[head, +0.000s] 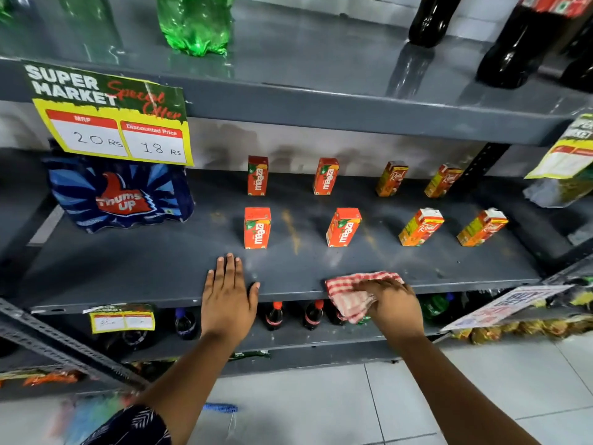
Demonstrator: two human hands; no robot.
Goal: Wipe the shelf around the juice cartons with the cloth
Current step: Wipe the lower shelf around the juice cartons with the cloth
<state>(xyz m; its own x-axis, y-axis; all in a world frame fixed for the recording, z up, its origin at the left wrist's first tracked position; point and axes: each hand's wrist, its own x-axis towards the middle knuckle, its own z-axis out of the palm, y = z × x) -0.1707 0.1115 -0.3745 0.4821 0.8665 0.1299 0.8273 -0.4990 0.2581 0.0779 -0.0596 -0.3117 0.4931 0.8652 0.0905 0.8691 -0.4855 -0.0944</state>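
Several orange juice cartons stand in two rows on the dark grey shelf (160,271). The front row starts with one carton (256,228) and another carton (342,227) to its right. My right hand (390,305) grips a red-and-white checked cloth (348,292) at the shelf's front edge, below the second front carton; part of the cloth hangs over the edge. My left hand (227,293) lies flat and open on the shelf, fingers spread, just in front of the left front carton and not touching it. Yellowish smears mark the shelf between the cartons.
A blue Thums Up bottle pack (120,194) sits at the shelf's left under a price sign (110,118). The upper shelf holds a green bottle (195,24) and dark bottles (526,43). Small cola bottles (274,316) stand on the shelf below. Metal uprights frame both sides.
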